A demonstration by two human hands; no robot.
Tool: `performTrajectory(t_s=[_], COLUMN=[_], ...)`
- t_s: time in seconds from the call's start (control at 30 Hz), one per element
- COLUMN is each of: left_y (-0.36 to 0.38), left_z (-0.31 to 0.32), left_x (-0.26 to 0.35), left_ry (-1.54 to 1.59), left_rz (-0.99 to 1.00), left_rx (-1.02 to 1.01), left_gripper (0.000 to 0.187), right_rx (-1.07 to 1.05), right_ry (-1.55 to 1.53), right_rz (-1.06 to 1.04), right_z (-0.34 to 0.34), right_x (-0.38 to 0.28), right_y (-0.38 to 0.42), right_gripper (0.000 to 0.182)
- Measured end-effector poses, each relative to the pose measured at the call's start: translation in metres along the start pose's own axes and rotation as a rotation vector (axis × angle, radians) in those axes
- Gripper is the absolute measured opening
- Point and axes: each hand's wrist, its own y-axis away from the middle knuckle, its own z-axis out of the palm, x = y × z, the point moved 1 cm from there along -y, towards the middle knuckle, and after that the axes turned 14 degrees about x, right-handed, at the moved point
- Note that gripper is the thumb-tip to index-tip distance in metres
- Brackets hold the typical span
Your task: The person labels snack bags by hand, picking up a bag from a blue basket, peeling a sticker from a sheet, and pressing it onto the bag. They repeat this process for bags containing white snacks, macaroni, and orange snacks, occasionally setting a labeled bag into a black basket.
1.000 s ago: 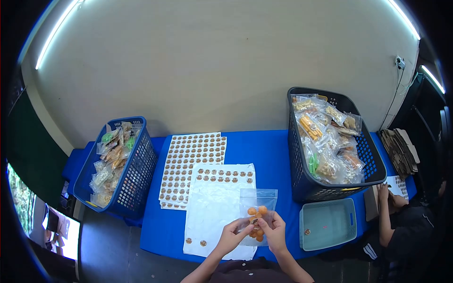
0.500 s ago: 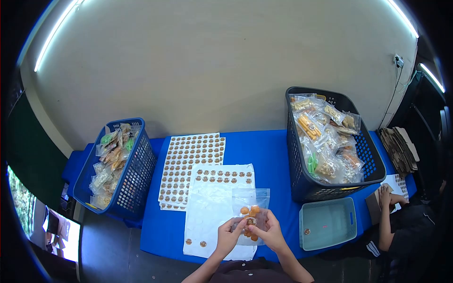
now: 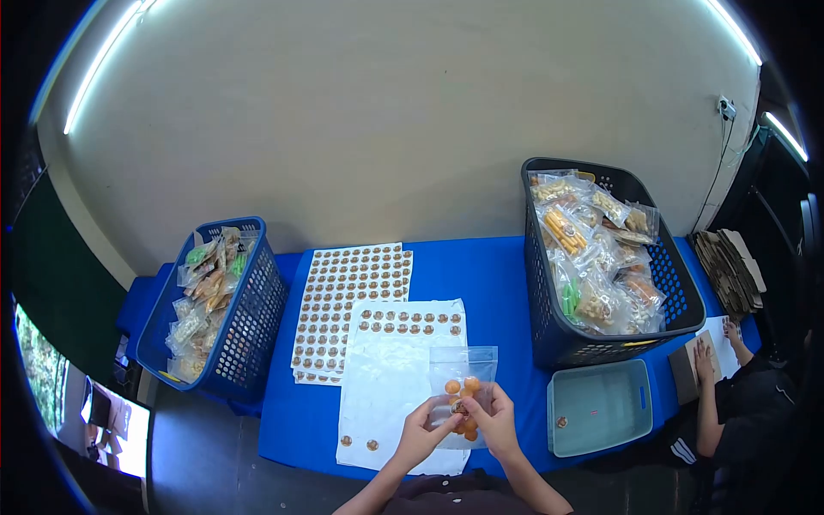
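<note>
A clear zip bag (image 3: pixel 464 360) with round orange snacks (image 3: pixel 453 386) in it is held upright in front of me. My left hand (image 3: pixel 422 431) grips its left side, and my right hand (image 3: pixel 496 422) grips its right side. Both thumbs lie on the bag's front at a round brown sticker (image 3: pixel 459 408), which they partly cover. Under my hands is a white sticker sheet (image 3: pixel 382 395), largely bare, with rows of stickers at its top and two at its lower left. Fuller sticker sheets (image 3: pixel 354 292) lie behind it.
A blue basket (image 3: pixel 249 318) of packed snack bags stands left; a dark basket (image 3: pixel 549 339) with more bags stands right. Before the latter is a grey-green tray (image 3: pixel 601 438) with a loose sticker. At far right a person's hands (image 3: pixel 704 360) work near flattened brown cardboard (image 3: pixel 728 270).
My thumbs have come closer over the sticker on the bag, covering more of it. The person at right has spread their hands apart over the paper and box.
</note>
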Motion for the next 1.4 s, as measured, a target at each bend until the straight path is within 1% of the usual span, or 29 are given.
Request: performTrajectory(t_s=[0.13,0.17,0.23,0.37,0.43,0.47,0.57,0.67,0.73,0.83,0.93,1.03,1.13,1.17,1.23,1.27,1.33,1.4], left_y=[0.002,0.003,0.002,-0.005,-0.006,-0.007,-0.007,-0.010,-0.010,-0.007,-0.004,-0.005,-0.006,-0.008,-0.011,-0.014,-0.019,-0.024], left_z=[0.002,0.003,0.002,-0.004,-0.001,0.000,0.002,-0.005,-0.005,0.001,0.004,0.004,0.002,0.001,-0.003,-0.003,0.000,0.000], left_x=[0.006,0.008,0.007,-0.019,-0.016,-0.014,-0.015,-0.023,-0.021,-0.012,-0.007,-0.007,-0.011,-0.012,-0.008,-0.005,0.008,0.018], left_ry=[0.058,0.078,0.045,-0.054,-0.027,-0.013,-0.002,-0.057,-0.018,0.030,-0.007,-0.001,0.042,0.056,-0.030,-0.073,-0.014,0.052], left_rz=[-0.034,-0.045,0.002,0.022,0.031,0.036,0.050,0.040,0.008,0.001,0.006,-0.024,-0.086,-0.108,-0.013,0.034,0.089,0.126], left_rx=[-0.019,-0.028,0.002,0.134,0.173,0.193,0.202,0.154,0.125,0.095,0.090,0.078,0.106,0.123,0.090,0.073,0.151,0.202], left_gripper=[0.031,0.031,0.031,0.024,0.021,0.020,0.021,0.022,0.023,0.023,0.022,0.022,0.023,0.023,0.024,0.024,0.022,0.021], right_rx=[0.050,0.055,0.065,-0.042,-0.109,-0.102,-0.088,-0.072,-0.046,-0.026,-0.053,-0.073,-0.094,-0.101,-0.114,-0.123,-0.141,-0.175], right_ry=[-0.029,-0.064,-0.135,0.033,0.116,0.104,0.058,0.006,-0.021,-0.065,-0.008,-0.026,-0.072,-0.065,-0.053,-0.074,-0.114,-0.010], right_rz=[-0.009,0.024,0.087,-0.018,-0.057,-0.052,-0.029,0.017,0.045,-0.100,-0.105,-0.027,-0.001,-0.021,-0.061,-0.040,0.000,-0.002], right_z=[-0.001,-0.002,-0.008,-0.005,-0.004,-0.005,-0.005,-0.005,-0.006,-0.008,-0.003,-0.007,-0.009,-0.010,-0.011,-0.011,-0.011,-0.011], right_x=[-0.001,0.001,0.008,0.001,0.000,0.001,0.004,0.003,0.004,0.011,0.001,0.005,0.004,0.001,-0.004,-0.003,-0.002,-0.002], right_y=[0.002,0.001,-0.001,0.003,0.004,0.004,0.003,0.004,0.002,-0.001,0.004,0.003,0.001,0.001,0.002,0.001,0.000,0.001], right_gripper=[0.018,0.019,0.021,0.027,0.028,0.028,0.029,0.031,0.034,0.042,0.050,0.054,0.055,0.054,0.052,0.049,0.044,0.042])
